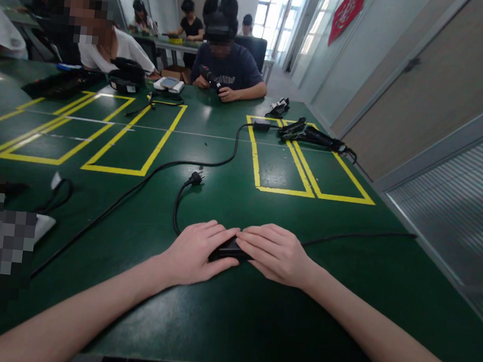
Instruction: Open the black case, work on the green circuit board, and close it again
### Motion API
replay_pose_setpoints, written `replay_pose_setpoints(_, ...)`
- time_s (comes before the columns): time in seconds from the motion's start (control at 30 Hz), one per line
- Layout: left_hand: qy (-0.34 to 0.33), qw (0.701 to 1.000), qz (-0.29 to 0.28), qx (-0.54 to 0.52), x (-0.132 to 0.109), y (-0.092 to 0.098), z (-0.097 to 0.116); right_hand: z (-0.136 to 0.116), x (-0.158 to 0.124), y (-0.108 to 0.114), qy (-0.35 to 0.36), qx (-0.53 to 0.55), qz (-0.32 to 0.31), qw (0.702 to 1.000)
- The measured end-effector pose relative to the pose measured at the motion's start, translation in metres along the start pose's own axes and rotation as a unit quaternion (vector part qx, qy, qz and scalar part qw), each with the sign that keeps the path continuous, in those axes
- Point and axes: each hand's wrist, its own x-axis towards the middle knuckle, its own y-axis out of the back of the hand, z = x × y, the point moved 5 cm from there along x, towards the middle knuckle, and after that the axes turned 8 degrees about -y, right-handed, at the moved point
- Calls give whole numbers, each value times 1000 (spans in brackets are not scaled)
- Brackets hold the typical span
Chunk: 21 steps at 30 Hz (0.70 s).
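A black power adapter [231, 249] lies on the green table, mostly covered by my two hands. My left hand [198, 251] grips its left end, thumb along the near side and fingers over the top. My right hand [279, 254] is closed over the right end, its fingertips meeting those of the left. From the left side a black cord curves away to a plug [195, 178] with bare prongs. A thinner black cable [360, 235] runs out to the right past my right hand.
Another black cord [175, 163] crosses the table to a small black box [261, 125]. Yellow tape rectangles [259, 171] mark the green tabletop [194, 319]. A black tool-like device [322, 137] lies back right. Across the table a person [231, 60] handles a dark device; others sit left and behind.
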Motion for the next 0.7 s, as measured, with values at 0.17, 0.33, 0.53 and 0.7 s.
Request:
replay_pose_setpoints(0.17,82,993,-6,-87,1,1,-4,-2,-2,0,18,-14,12,1000)
replay_pose_setpoints(0.33,95,987,47,-120,-2,5,-10,5,1,-12,-38,-4,-72,997)
replay_pose_setpoints(0.53,8,997,81,0,-3,6,-6,13,-2,-21,-141,63,-125,980)
replay_pose_setpoints(0.7,23,998,52,16,-2,5,-5,12,-5,-20,-126,65,-116,983)
